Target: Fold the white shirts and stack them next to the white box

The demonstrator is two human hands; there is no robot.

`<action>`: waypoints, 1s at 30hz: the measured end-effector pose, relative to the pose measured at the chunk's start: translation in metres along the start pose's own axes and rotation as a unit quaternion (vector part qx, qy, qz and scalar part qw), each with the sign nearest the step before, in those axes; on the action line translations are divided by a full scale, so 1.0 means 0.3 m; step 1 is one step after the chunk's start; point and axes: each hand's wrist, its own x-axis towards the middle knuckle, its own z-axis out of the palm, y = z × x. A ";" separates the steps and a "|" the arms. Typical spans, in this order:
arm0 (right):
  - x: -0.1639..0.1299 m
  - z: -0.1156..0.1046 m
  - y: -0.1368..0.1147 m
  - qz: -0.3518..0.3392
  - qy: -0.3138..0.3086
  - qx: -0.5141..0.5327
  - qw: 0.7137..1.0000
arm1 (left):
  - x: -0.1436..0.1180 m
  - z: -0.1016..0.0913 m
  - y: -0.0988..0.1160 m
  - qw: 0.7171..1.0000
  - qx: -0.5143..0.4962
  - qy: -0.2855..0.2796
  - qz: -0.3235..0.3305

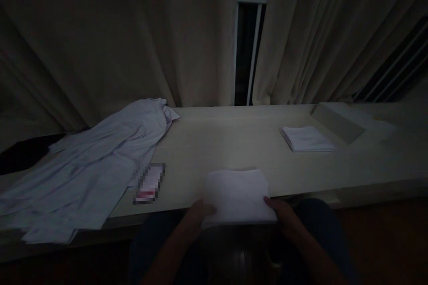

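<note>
Between my two hands is a white folded cloth, a flat rectangle at the front edge of the pale ledge. My left hand grips its left side, thumb on top and the other fingers hidden beneath. At the right side, my right hand pinches the cloth near its corner. A second white folded cloth lies flat on the ledge, farther back and to the right. Heaped on the left is a loose, crumpled pile of white garments, partly hanging over the front edge.
A phone, its screen blurred out, lies beside the pile. Brown curtains hang behind the ledge. On the right stands a pale box-like block. Something dark sits at far left. My knees are under the front edge.
</note>
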 end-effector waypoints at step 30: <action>0.417 -1.066 -0.554 -0.097 0.207 -0.094 0.969 | 0.650 1.063 0.412 0.998 0.023 -0.058 0.027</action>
